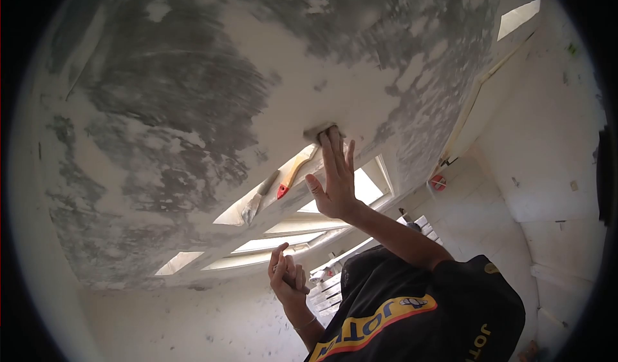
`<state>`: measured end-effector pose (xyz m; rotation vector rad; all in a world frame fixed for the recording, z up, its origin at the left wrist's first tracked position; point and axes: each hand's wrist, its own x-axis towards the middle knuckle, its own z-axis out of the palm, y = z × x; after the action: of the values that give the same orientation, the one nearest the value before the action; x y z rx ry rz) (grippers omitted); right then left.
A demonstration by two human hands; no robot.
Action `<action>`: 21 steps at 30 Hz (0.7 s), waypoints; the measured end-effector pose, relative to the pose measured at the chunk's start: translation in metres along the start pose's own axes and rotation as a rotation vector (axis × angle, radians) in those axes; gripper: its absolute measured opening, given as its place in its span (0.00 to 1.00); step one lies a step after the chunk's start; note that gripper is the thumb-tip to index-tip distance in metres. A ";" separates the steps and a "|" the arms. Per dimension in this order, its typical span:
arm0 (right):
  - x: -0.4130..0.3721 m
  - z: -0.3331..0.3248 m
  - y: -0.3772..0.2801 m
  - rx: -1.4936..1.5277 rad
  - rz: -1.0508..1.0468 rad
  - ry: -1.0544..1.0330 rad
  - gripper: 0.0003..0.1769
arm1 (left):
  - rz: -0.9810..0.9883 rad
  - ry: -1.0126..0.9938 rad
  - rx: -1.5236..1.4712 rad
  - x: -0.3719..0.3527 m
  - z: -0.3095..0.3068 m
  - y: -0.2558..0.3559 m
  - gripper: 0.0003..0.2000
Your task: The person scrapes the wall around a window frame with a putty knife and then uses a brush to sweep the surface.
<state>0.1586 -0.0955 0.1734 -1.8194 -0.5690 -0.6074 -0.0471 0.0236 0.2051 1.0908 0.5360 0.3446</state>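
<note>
My right hand is raised to the patchy grey-and-white wall, with its thumb spread to the side. Under its long fingers a grey piece of sandpaper is pressed flat on the surface. Lower down, my left hand is curled in front of my shirt, away from the wall. A small dark thing shows at its palm, mostly hidden by the fingers; I cannot tell what it is.
Beside my right hand, a tool with a yellow-orange handle and red tip lies in a lit wall opening, next to a greyish tool. Bright windows sit beyond. A red round object is near the white wall.
</note>
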 end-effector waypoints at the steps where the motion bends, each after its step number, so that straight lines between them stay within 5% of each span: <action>1: 0.005 -0.003 -0.004 -0.023 0.033 0.069 0.43 | -0.001 -0.005 -0.002 -0.001 -0.001 0.002 0.18; 5: 0.021 -0.007 0.004 -0.048 0.022 0.193 0.44 | 0.012 0.003 -0.003 -0.001 -0.011 0.000 0.18; 9: 0.005 0.005 -0.015 -0.117 -0.059 -0.165 0.42 | -0.033 0.014 -0.063 0.011 -0.008 -0.002 0.16; 15: 0.011 -0.014 0.020 -0.415 -0.120 -0.200 0.37 | -0.041 -0.090 -0.008 0.024 0.003 0.007 0.15; 19: 0.062 -0.060 0.035 -0.387 0.010 0.104 0.38 | -0.030 -0.075 0.021 0.021 0.000 0.007 0.15; 21: 0.082 -0.070 0.027 -0.144 0.046 0.354 0.40 | -0.044 -0.050 -0.014 0.018 -0.002 0.002 0.16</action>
<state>0.2285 -0.1630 0.2277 -1.7967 -0.2491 -0.9347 -0.0330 0.0352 0.2021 1.0701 0.5120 0.2815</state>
